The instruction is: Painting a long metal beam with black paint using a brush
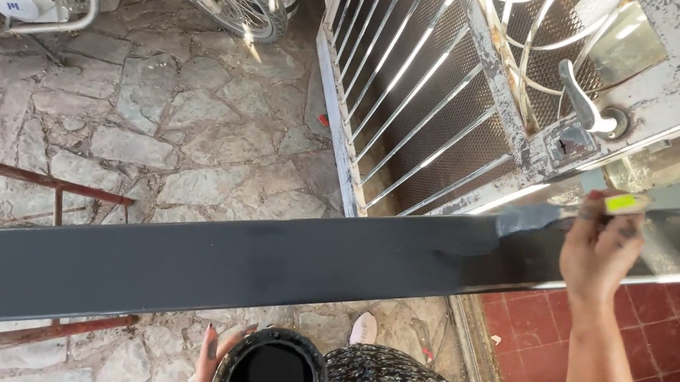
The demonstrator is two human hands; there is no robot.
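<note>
Right hand [598, 252] pinching paintbrush [575, 213], bristles pointing left along beam [194, 264]; left hand [209, 360] cupping paint can [272, 379].

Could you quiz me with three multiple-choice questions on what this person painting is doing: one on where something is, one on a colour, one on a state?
1. Where is the paint can?
A. on the ground
B. in the left hand
C. on the beam

2. What colour is the paint on the beam?
A. dark grey
B. red
C. white

3. How far is the beam painted?
A. fully
B. not at all
C. up to the brush

Answers: B, fingers curl round the can; A, the coat is dark grey; C, metal past the right hand shines bare.
</note>
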